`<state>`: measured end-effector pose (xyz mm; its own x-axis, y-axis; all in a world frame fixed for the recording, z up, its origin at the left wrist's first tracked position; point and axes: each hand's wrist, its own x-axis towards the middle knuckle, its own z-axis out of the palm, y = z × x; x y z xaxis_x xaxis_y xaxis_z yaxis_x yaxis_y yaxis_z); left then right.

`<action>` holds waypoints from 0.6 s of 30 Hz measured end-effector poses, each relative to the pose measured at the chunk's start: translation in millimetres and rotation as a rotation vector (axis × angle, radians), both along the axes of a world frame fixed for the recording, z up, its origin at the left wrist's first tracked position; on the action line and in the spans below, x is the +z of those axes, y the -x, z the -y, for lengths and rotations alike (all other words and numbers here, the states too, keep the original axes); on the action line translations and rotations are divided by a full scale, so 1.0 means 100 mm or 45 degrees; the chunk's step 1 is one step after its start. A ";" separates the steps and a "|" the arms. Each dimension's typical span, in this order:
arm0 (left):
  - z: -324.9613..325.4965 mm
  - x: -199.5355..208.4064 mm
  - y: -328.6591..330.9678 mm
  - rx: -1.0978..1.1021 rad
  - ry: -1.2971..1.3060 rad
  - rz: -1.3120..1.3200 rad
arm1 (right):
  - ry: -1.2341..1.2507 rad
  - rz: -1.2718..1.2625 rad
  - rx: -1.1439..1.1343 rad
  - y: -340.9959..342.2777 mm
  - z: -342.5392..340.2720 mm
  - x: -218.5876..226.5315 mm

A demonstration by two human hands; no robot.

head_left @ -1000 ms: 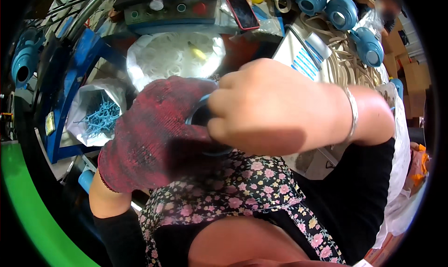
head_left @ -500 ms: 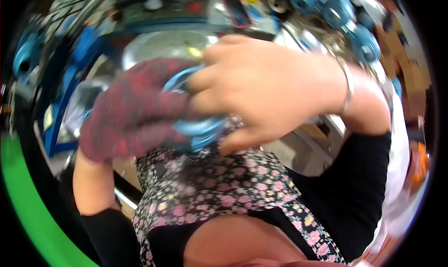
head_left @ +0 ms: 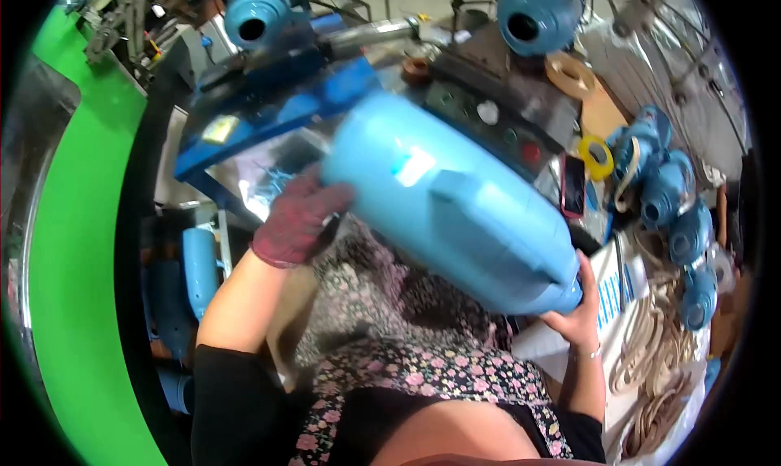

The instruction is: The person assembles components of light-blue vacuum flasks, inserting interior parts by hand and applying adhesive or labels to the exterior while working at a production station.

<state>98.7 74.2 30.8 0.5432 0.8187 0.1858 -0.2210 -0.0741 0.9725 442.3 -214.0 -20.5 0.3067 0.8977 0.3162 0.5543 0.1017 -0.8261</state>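
A long light-blue plastic flask casing (head_left: 407, 197) with a side handle (head_left: 496, 222) lies slantwise in front of my apron, its wide end at upper left and its narrow end at lower right. My left hand (head_left: 299, 222), in a dark red glove, grips the wide end from the left, fingers bent against it. The bare right hand (head_left: 576, 307) is wrapped round the narrow end, with the thumb underneath and fingers partly hidden behind the casing.
Behind the casing stand a blue metal frame (head_left: 277, 116) and a dark control panel (head_left: 496, 124) with buttons. A phone (head_left: 573, 185) and a yellow tape roll (head_left: 596, 158) lie right of it. More blue casings (head_left: 667, 185) and beige cord coils (head_left: 643, 352) are farther right.
My hands were close together around blue ring-shaped parts; now they are spread apart, holding the casing at both ends. The view has turned, and the right hand has moved lower right.
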 end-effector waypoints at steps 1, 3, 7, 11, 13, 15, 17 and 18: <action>-0.25 0.02 0.04 0.044 -0.154 -0.239 | 0.081 -0.460 -0.042 0.09 -0.05 0.03; -0.93 0.27 0.14 0.300 -0.627 -0.556 | 0.150 -1.043 -0.138 0.20 -0.21 0.01; -2.04 0.79 0.40 0.919 -1.481 -1.440 | 0.191 -1.462 -0.158 0.41 -0.36 -0.28; -2.68 0.76 0.53 1.070 -1.445 -1.958 | 0.168 -1.573 -0.069 0.41 -1.05 -0.15; -2.15 0.83 0.33 1.252 -1.515 -2.024 | -0.023 -1.359 -0.063 0.45 -1.53 0.05; -1.62 0.91 0.65 1.129 -1.630 -1.405 | -0.033 -1.309 -0.074 0.23 -1.81 0.22; -1.08 0.91 1.05 1.069 -1.553 -1.161 | 0.016 -1.123 0.034 0.05 -2.12 0.45; -0.74 0.96 1.53 1.147 -1.515 -1.143 | 0.072 -1.099 0.095 0.19 -2.41 0.58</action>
